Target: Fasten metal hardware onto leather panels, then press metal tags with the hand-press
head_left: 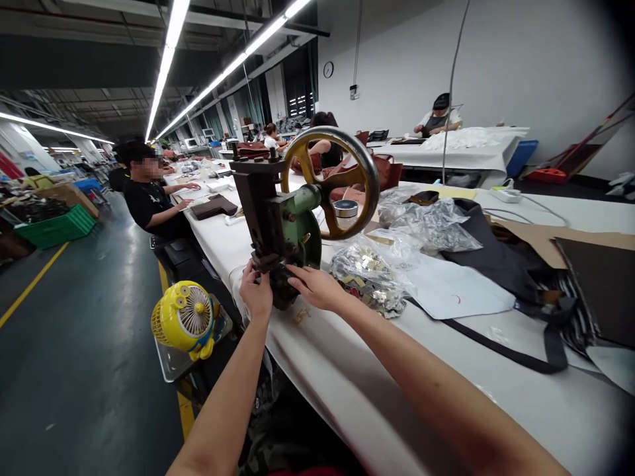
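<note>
A bench-mounted hand press with a green cast body stands at the edge of the white-covered table. Its large handwheel has a yellow and steel rim. My left hand pinches a small dark piece at the press's lower jaw. My right hand lies with its fingers against the same spot, its thumb hidden. Beside that hand sits a clear plastic bag of shiny metal parts. A few small brass bits lie on the table below the press.
A second plastic bag, a small metal tin and a dark fabric panel with straps lie along the table. A yellow fan stands by the table's near edge. A seated co-worker works further along it.
</note>
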Available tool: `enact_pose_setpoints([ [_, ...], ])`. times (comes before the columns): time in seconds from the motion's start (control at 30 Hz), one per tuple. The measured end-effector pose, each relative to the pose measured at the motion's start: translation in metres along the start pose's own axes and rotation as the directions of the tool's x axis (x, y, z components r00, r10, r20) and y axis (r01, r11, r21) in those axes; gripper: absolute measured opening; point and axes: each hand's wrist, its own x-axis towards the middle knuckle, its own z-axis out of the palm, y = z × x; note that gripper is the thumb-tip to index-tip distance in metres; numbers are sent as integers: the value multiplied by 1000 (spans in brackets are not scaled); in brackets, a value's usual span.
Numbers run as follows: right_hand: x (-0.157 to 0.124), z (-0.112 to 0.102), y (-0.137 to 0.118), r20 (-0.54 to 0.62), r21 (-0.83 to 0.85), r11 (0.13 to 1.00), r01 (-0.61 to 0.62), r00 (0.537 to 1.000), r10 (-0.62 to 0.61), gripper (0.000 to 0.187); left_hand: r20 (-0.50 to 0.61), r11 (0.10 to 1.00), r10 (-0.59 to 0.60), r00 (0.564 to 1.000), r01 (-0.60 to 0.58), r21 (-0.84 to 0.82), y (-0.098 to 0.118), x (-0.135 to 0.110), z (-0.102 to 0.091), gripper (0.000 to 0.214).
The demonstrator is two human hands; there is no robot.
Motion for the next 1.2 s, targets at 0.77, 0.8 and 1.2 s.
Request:
enact_pose_setpoints([
  [0.77, -186, 11, 7, 148, -103, 994, -45, 987, 60, 36, 247, 946, 103, 963, -172, 275, -3, 2, -39, 26],
  [0.8, -186, 10, 8, 148, -97, 994, -51, 987, 65, 36, 249, 947, 92, 964, -162, 277, -3, 4, -35, 26],
  [1.2, -181, 10, 11, 174, -48, 993, -104, 979, 111, 39, 287, 973, 20, 958, -85, 215, -14, 9, -51, 28],
])
